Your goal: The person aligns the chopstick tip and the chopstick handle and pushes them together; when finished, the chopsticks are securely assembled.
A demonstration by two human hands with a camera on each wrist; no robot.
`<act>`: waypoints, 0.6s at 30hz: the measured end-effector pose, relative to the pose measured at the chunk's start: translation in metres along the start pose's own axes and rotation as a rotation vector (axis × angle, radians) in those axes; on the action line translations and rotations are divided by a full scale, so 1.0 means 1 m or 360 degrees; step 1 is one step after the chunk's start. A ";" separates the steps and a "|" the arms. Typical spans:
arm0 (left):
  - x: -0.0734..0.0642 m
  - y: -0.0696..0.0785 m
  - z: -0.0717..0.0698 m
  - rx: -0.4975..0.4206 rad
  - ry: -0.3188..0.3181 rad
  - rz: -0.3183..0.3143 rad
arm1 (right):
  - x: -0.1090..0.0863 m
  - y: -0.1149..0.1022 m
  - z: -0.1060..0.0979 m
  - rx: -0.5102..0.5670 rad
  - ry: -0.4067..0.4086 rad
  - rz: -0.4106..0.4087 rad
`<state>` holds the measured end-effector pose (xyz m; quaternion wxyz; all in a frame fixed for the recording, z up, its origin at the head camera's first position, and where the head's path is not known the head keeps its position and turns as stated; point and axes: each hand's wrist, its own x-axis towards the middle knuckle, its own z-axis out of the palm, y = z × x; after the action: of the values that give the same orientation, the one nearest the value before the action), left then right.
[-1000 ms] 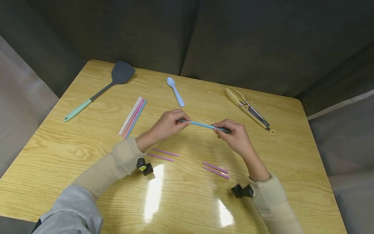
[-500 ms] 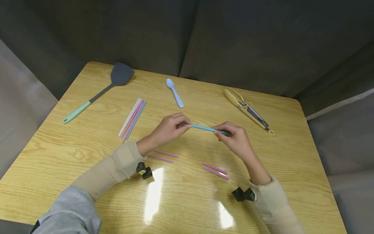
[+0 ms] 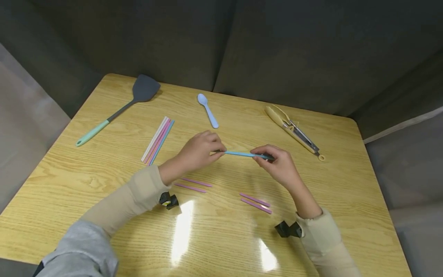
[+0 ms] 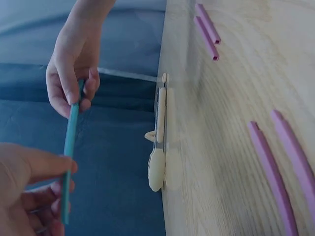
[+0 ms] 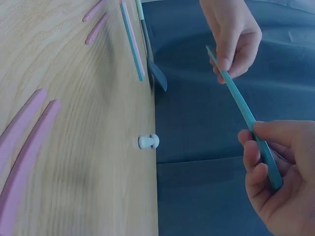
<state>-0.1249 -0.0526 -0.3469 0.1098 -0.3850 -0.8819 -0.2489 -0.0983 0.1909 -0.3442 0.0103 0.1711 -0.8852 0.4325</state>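
Note:
A blue chopstick (image 3: 238, 154) is held nearly level above the middle of the table, one end in each hand. My left hand (image 3: 199, 153) pinches its left end between thumb and fingers. The other end lies in my right hand (image 3: 278, 163), whose thumb and curled fingers grip it. In the right wrist view, the chopstick (image 5: 241, 104) runs as one straight line between the hands, its near end across the right fingers. Below the hands, short pink sticks lie in two pairs: one pair (image 3: 191, 188) by the left forearm, partly hidden by it, the other (image 3: 256, 206) farther right.
Several white, pink and blue chopsticks (image 3: 157, 140) lie bunched to the left. Behind them rests a dark spatula (image 3: 144, 88) with a green handle. A pale blue spoon (image 3: 208, 110) lies at the back middle, yellow tongs (image 3: 294, 132) at back right. A dark curtain (image 3: 221, 42) hangs behind the table.
The left hand has dropped slightly and its fingers have shifted on the chopstick, which now lies more level. A mid-length joint line visible a second ago no longer shows. The right hand stays nearly still.

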 end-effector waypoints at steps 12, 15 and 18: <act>-0.021 -0.017 -0.002 0.0055 0.0047 -0.0202 | -0.017 0.029 -0.007 0.0172 -0.0156 0.0225; -0.029 -0.030 -0.003 0.0022 0.0066 -0.0349 | -0.027 0.042 -0.001 0.0086 -0.0327 0.0245; -0.038 -0.044 -0.003 -0.0005 0.0074 -0.0488 | -0.037 0.052 0.007 -0.0019 -0.0488 0.0223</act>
<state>-0.1313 -0.1030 -0.3746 0.0903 -0.2401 -0.9271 -0.2731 -0.0789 0.2253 -0.3942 -0.1541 0.1730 -0.8887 0.3957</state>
